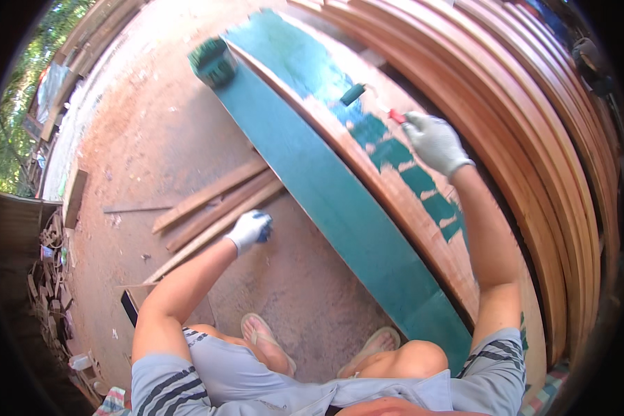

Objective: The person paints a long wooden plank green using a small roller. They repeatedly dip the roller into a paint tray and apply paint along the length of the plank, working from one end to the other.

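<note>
My right hand [433, 141], in a white glove, is closed round the red handle of a small paint roller [353, 95]. The roller's green sleeve rests on or just above a wooden board [388, 191] that is partly coated in wet green paint, with bare wood between the patches. Beside it lies a fully green board [326, 201], closer to my legs. At that board's far end stands a paint-smeared green bucket [213, 64]. My left hand [252, 227], gloved in white with blue on the finger side, hangs curled over the ground; its fingers are mostly hidden.
Long planks [506, 139] are stacked along the right side. Several loose wood strips [218, 204] lie on the ground left of the green board. Wood scraps [55, 291] are piled at the far left. My sandalled feet [267, 333] stand near the green board.
</note>
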### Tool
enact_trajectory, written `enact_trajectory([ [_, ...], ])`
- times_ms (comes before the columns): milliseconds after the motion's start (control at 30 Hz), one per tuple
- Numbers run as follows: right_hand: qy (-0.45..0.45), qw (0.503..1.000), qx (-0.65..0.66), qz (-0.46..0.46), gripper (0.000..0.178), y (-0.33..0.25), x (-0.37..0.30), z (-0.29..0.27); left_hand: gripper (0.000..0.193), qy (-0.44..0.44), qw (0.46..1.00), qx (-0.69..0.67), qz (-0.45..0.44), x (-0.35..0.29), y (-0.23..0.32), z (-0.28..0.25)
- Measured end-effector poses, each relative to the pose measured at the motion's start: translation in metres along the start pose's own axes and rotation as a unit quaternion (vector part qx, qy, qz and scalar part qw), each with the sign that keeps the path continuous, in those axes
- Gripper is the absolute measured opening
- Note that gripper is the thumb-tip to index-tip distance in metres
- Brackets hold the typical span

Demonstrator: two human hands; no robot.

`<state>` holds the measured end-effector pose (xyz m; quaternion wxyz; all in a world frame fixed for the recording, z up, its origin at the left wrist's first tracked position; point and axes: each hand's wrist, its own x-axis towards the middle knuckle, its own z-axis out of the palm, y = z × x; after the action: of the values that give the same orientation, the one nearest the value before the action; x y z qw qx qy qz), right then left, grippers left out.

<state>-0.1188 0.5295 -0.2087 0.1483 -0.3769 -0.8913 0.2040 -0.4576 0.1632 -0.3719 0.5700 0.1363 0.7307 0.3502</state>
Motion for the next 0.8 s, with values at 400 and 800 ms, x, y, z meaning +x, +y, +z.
enact_trajectory([
  [400,-0.121,0.984,-0.104,0.075,0.036,-0.075,0.113,0.078,0.041,-0.076,0.726,0.488,0.479,-0.313,0.148,0.133],
  [800,-0.119,0.964,-0.198,0.131,0.028,0.012,-0.155,-0.018,0.042,-0.183,0.741,0.457,0.456,-0.326,0.133,0.096],
])
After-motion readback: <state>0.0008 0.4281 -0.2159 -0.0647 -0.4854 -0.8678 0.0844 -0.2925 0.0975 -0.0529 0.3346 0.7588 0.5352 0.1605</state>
